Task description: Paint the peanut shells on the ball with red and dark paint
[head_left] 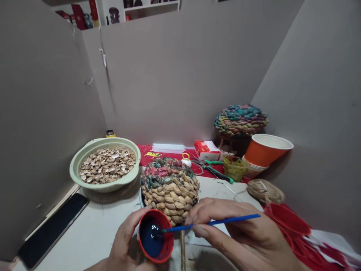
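Note:
My left hand (125,241) is wrapped round a small red cup (170,248) with dark blue liquid inside, tilted toward me. Between the thumb and fingers of my right hand (237,226) is a thin blue brush (234,219), its tip inside the cup at the liquid. Just beyond the cup stands a dome covered in peanut shells (172,194); its top and left side are coloured red, teal and dark green, while the front and right shells are plain tan. A brown stem (183,250) extends from its underside toward me.
A green basin (73,165) of shells and a black phone (53,231) lie left. Behind are pliers (217,173), a red-white box (207,150) and a jar (235,169). Right are paper cups (258,154), twine (266,191), a red container (290,222) and another coloured dome (241,120).

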The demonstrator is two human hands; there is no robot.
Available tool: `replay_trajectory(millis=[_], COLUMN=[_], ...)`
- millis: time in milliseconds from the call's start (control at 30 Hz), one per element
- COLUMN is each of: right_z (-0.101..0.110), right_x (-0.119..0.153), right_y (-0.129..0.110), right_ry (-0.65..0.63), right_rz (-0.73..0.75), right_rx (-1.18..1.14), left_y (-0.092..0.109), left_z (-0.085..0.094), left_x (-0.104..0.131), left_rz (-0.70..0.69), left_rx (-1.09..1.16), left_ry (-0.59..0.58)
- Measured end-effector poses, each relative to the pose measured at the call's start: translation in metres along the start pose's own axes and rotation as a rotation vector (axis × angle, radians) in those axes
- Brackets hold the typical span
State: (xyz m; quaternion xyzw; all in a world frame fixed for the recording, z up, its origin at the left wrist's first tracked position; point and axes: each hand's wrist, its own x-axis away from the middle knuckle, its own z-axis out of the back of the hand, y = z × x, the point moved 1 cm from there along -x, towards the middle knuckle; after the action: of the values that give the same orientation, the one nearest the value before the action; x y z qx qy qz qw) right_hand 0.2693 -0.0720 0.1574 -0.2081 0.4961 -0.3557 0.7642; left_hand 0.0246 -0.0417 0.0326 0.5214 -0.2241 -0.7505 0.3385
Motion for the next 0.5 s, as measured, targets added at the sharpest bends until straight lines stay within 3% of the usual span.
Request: replay_trajectory(millis=[67,200,400,500], right_z=[0.002,0.007,0.017,0.024], right_x=[0.001,-0.002,-0.005,-0.003], right_y=[0.0,-0.003,-0.005,-0.001], right_ry=[0.015,0.092,0.234,0.337], right_rz=[-0.03,-0.023,0.012,-0.005], right_rx=[0.004,0.018,0.073,0.122], left_y=[0.001,0.004,0.002,0.002], left_z=[0.002,0.0,-0.005,-0.006], left_x=[-0.003,-0.009,-0.013,-0.014], left_rz=[0.057,0.178,0.214,0.256], left_rx=[0.05,0.168,0.254,0.298], left_ry=[-0.032,0.065,0.103,0.18])
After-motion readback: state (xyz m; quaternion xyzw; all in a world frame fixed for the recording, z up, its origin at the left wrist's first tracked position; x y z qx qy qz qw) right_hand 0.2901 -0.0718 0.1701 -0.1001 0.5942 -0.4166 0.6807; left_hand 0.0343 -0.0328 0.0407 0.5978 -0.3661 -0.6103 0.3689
